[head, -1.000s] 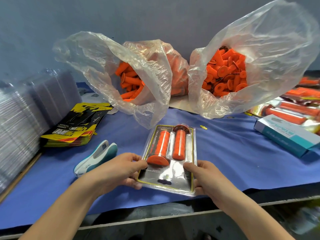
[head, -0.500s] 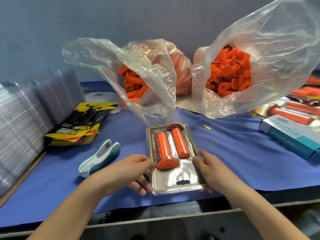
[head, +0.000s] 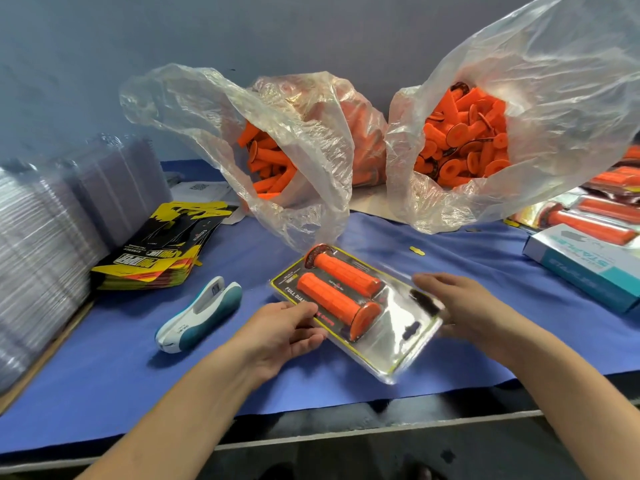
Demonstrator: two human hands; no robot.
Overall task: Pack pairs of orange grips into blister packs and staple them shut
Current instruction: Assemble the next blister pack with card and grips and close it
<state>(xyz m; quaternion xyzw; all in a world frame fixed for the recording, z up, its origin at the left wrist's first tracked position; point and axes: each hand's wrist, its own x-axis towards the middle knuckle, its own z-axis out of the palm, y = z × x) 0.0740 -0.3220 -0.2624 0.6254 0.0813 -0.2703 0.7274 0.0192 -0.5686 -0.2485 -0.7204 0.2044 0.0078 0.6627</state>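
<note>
Blister pack point(head: 377, 341) sits center frame, lying diagonally just above the blue table cover point(head: 104, 375), its hang-hole end toward the lower right. Two orange grips point(head: 332, 301) lie side by side in its pockets, one flange toward the upper left and one toward the lower right. The yellow-edged card inside reads "FULL DIAM…" along the left edge; the rest is hidden by the left hand point(head: 277, 336), which pinches that long edge with the thumb on top and the fingers curled underneath. The right hand point(head: 460, 306) grips the opposite edge with its fingers over the clear plastic, somewhat motion-blurred. A white-and-teal stapler point(head: 199, 315) lies left of the pack, untouched; its small logo is too small to read. Further left is a stack of yellow-and-black printed cards point(head: 162, 251) with bold upside-down lettering that can't be read for certain. Stacks of clear blister shells point(head: 41, 258) fill the far left. Two open plastic bags of loose orange grips stand at the back — left bag point(head: 294, 161), right bag point(head: 519, 133). At right edge a teal box point(head: 585, 268) reads "STAPLES" upside down, with finished packs point(head: 595, 216) just behind it.
</note>
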